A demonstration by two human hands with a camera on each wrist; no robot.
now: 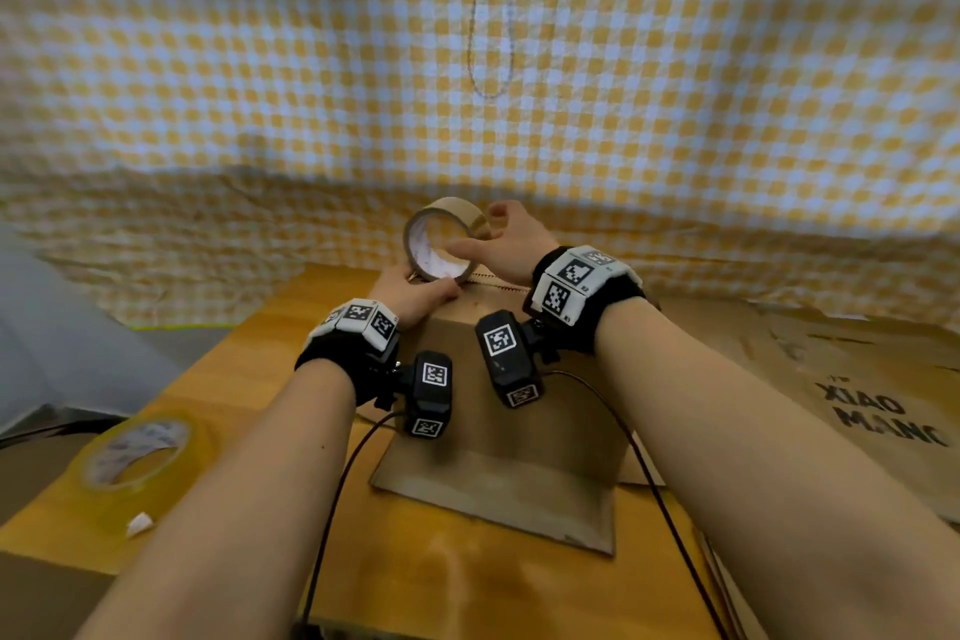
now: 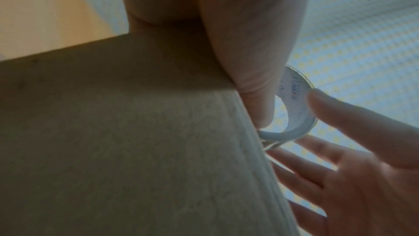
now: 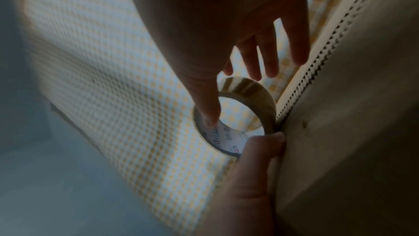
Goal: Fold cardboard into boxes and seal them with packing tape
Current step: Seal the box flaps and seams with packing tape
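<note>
A brown tape roll [image 1: 443, 238], glossy outside with a white printed core whose small writing is too blurred to read, stands on edge at the far rim of the cardboard box [image 1: 511, 411], at 12 o'clock from the person. The right hand [image 1: 511, 244] holds it with the thumb hooked inside the core and the other fingers spread straight beyond it. The left hand [image 1: 415, 296] pinches the roll's lower rim against the matte, corrugated box edge. At 8 o'clock on the wooden table [image 1: 249, 379] lies a clear tape roll [image 1: 137, 452]. At 3 o'clock, flat cardboard [image 1: 841, 379] reads "XIAO MANG", seen upside down. Yellow checked cloth [image 1: 675, 94] hangs behind.
</note>
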